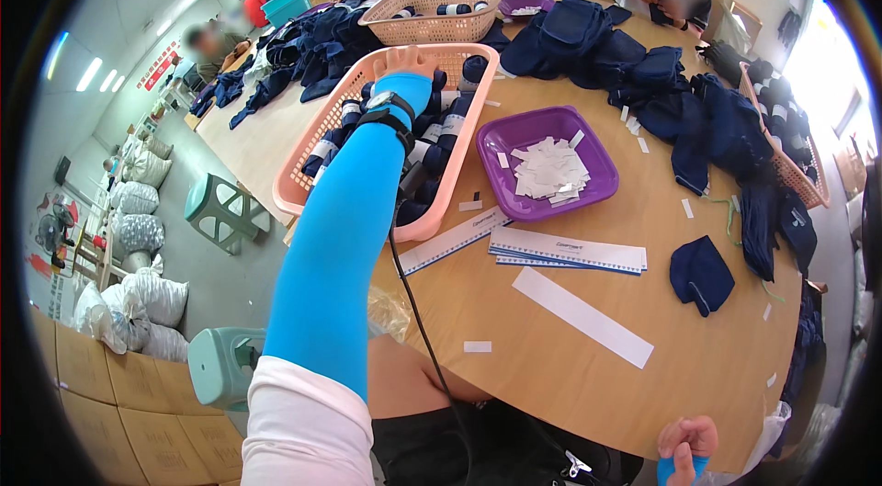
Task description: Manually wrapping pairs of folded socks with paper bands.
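Note:
My left hand (411,61) reaches out in a bright blue sleeve with a black wrist strap, over the pink basket (303,197) full of rolled dark navy pieces with white bands (450,132). Its fingers point down into the far end of the basket; whether they grip anything is hidden. My right hand (687,446) sits at the bottom edge by the table rim, fingers curled into a fist, with a bit of blue sleeve under it. A purple tray (602,187) of small white paper slips lies right of the basket. Long white and blue label strips (570,252) lie in front of it.
A folded navy piece (700,275) lies on the round wooden table (551,367). Heaps of navy cloth (643,73) and more baskets (432,13) sit farther back, where other people work. Green stools (225,210) and stuffed sacks (138,302) stand on the floor at left.

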A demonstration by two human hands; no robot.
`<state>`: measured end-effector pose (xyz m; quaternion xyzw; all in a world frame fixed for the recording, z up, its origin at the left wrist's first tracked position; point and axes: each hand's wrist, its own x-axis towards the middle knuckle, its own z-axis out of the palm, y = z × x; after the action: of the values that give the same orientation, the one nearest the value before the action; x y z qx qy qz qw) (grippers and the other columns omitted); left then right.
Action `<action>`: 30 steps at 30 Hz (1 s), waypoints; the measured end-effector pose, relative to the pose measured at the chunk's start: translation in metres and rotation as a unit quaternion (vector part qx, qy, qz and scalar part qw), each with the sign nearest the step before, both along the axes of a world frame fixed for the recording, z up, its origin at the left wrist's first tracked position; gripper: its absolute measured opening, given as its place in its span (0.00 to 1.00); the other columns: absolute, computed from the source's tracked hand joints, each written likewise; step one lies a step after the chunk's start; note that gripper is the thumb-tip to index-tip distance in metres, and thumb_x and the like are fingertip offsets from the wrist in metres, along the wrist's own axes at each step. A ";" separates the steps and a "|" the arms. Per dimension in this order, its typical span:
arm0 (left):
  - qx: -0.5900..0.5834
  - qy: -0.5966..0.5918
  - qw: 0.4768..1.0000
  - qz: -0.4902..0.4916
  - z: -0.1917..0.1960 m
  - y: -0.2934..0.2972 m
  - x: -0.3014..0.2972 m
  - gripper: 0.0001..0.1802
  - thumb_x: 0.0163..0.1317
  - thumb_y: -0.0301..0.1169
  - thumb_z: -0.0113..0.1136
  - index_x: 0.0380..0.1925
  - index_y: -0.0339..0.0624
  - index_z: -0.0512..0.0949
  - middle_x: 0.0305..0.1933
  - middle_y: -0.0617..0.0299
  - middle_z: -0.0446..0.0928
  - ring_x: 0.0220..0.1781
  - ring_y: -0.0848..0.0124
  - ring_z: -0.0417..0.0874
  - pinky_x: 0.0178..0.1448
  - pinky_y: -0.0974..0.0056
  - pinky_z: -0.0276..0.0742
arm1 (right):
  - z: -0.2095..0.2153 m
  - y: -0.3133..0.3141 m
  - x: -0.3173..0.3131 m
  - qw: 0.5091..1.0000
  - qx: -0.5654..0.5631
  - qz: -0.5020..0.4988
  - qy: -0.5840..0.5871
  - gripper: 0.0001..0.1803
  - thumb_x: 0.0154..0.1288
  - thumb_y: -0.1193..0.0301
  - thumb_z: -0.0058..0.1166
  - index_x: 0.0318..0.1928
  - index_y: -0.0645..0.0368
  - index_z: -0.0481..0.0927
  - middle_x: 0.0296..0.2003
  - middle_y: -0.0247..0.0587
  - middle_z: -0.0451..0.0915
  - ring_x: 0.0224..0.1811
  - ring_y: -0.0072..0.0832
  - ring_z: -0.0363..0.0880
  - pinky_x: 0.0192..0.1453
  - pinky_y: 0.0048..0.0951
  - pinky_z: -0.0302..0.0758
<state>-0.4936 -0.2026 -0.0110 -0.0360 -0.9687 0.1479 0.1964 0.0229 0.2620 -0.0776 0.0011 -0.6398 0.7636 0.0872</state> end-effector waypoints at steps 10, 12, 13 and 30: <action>0.387 -0.026 0.845 -0.367 0.026 0.012 0.007 0.25 0.60 0.24 0.75 0.56 0.42 0.76 0.51 0.61 0.86 0.55 0.71 0.85 0.59 0.63 0.81 | -0.025 0.007 -0.007 0.999 -0.023 0.002 0.036 0.19 0.73 0.64 0.60 0.52 0.66 0.72 0.22 0.37 0.75 0.22 0.24 0.71 0.28 0.27 0.68; 0.436 -0.064 0.821 -0.362 0.036 0.020 0.017 0.24 0.60 0.24 0.75 0.55 0.42 0.77 0.50 0.62 0.86 0.54 0.73 0.84 0.59 0.64 0.81 | -0.024 0.007 -0.009 0.999 -0.018 -0.002 0.029 0.19 0.73 0.64 0.61 0.51 0.65 0.72 0.21 0.36 0.74 0.21 0.23 0.70 0.28 0.27 0.67; 0.483 -0.100 0.795 -0.353 0.039 0.025 0.019 0.22 0.60 0.25 0.76 0.53 0.43 0.78 0.50 0.64 0.85 0.54 0.75 0.83 0.59 0.65 0.81 | -0.023 0.007 -0.009 0.999 -0.017 -0.005 0.029 0.19 0.73 0.64 0.61 0.51 0.65 0.72 0.21 0.36 0.74 0.21 0.23 0.70 0.28 0.27 0.67; 0.409 -0.155 0.754 -0.490 0.112 0.143 0.225 0.28 0.58 0.23 0.73 0.59 0.43 0.75 0.47 0.53 0.82 0.50 0.60 0.85 0.56 0.57 0.82 | -0.008 -0.004 -0.018 0.997 0.057 -0.048 -0.006 0.54 0.59 0.46 0.71 0.74 0.67 0.60 0.41 0.42 0.79 0.35 0.23 0.78 0.39 0.22 0.72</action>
<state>-0.2683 -0.0601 0.1014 -0.4444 -0.8039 -0.3862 0.0849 0.0050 0.2577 -0.0856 -0.0289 -0.6823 0.7207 0.1198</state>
